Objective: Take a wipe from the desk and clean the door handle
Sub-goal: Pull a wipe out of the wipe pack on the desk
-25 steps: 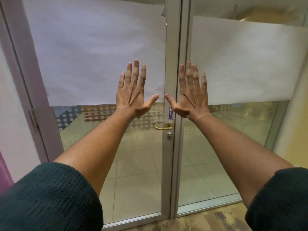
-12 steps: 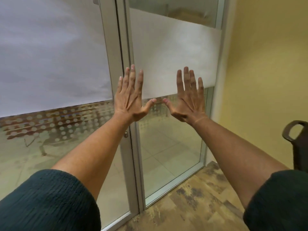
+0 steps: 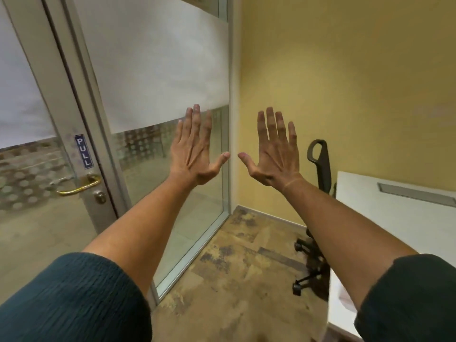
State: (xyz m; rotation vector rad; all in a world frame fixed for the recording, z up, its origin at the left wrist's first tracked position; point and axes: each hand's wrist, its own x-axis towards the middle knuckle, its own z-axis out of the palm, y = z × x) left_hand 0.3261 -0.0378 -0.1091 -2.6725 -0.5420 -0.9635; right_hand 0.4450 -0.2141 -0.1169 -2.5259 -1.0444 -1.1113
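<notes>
My left hand point(image 3: 195, 151) and my right hand point(image 3: 274, 154) are both held up in front of me, backs toward me, fingers straight and spread, holding nothing. The brass door handle point(image 3: 79, 187) sits on the grey-framed glass door at the left, under a blue PULL sign point(image 3: 83, 151) and above a round lock point(image 3: 100, 196). Both hands are well to the right of the handle and apart from it. A white desk point(image 3: 385, 211) shows at the right edge behind my right forearm. No wipe can be made out on it.
A black office chair point(image 3: 318, 218) on casters stands between the desk and the yellow wall point(image 3: 345, 82). A fixed glass panel point(image 3: 160, 95) with frosted film fills the corner beside the door. Brown patterned floor point(image 3: 234, 280) lies below.
The view has swung right: the door and handle slid from the middle to the left, and the yellow wall, chair and desk came in. Both hands stayed raised and spread.
</notes>
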